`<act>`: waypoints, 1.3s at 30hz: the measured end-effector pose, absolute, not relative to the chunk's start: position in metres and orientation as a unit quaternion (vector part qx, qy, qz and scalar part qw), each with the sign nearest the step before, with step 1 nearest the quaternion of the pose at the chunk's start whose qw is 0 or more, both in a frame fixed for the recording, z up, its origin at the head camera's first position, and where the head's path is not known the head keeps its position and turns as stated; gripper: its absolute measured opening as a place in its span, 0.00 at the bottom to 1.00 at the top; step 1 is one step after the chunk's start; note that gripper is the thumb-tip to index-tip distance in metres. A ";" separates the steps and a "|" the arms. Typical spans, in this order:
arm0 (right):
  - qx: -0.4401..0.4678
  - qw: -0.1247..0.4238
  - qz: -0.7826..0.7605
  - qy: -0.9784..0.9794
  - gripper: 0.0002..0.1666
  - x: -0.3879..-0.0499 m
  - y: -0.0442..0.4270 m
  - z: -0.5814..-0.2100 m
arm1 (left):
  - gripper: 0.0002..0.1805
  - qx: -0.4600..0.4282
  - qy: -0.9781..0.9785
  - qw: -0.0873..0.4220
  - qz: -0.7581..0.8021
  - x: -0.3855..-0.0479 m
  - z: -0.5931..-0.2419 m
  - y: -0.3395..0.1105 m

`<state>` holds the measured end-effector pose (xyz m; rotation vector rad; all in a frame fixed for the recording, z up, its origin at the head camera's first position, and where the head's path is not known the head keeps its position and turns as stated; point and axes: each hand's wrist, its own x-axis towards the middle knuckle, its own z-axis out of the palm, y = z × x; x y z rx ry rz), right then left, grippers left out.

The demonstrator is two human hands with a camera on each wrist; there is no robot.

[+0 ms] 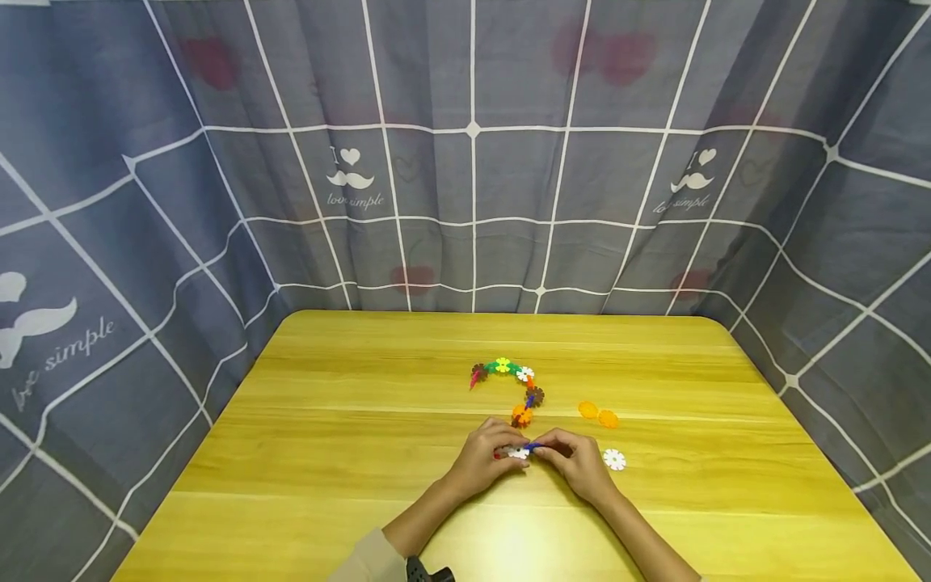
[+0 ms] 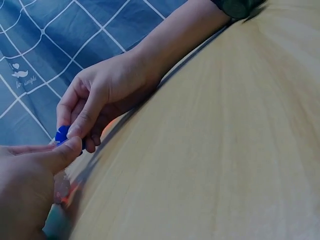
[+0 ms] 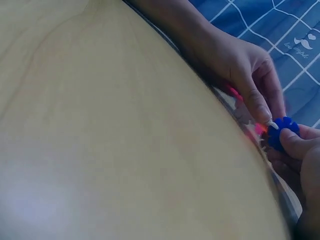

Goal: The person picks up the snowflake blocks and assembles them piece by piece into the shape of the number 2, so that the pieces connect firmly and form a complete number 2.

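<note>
My left hand pinches a white snowflake disc, and a red bit shows beneath its fingers. Facing it, my right hand pinches a blue snowflake disc between thumb and finger. The blue and white discs meet edge to edge; how far they are slotted together is hidden by fingertips. Just beyond the hands, a curved chain of joined snowflake discs in several colours lies on the table. Its near end has an orange disc and a brown one close to my left fingers; whether it connects to the held pieces cannot be made out.
Two loose orange discs lie on the wooden table beyond my right hand. A loose white disc is right beside that hand. A grey checked curtain surrounds the table's back and sides.
</note>
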<state>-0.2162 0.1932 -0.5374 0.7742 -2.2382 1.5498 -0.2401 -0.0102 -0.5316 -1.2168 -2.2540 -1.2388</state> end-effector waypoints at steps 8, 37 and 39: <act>0.270 0.165 0.524 -0.791 0.08 -0.216 0.192 -0.539 | 0.17 -0.419 -0.792 0.155 -0.416 -0.240 -0.531 -0.008; -0.008 0.208 0.451 -0.868 0.17 -0.215 0.252 -0.519 | 0.06 -0.421 -0.831 0.292 -0.217 -0.241 -0.525 0.001; -0.005 0.157 0.542 -0.826 0.17 -0.212 0.236 -0.516 | 0.04 -0.420 -0.831 0.284 -0.227 -0.242 -0.525 0.000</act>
